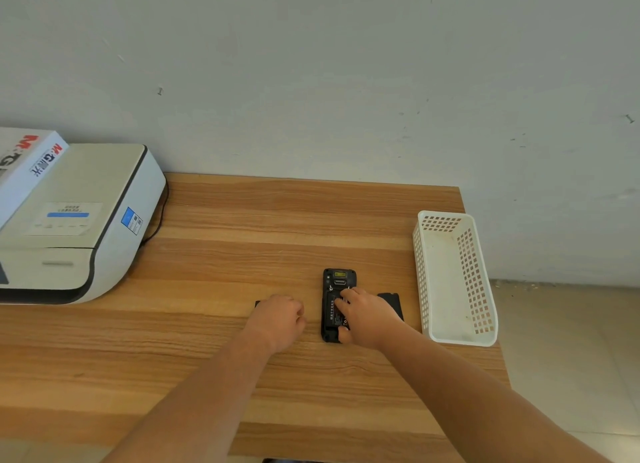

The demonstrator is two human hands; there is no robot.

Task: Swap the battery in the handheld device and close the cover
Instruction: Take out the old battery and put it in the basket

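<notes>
Pressing labelled battery (pixel 331 312) into device (pixel 338 279): right hand (pixel 367 315).

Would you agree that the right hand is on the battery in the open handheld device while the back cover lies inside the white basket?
Not quite. In the head view the back cover lies flat on the table, between the handheld device and the white basket, not inside it. The right hand is indeed on the battery.

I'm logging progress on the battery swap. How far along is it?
Done: the cover is off, lying right of the handheld device. In hand: the right hand grips a battery in the open compartment; the left hand covers something dark, unidentifiable. Whether it's the new battery can't be told. Left: closing the cover.
</notes>
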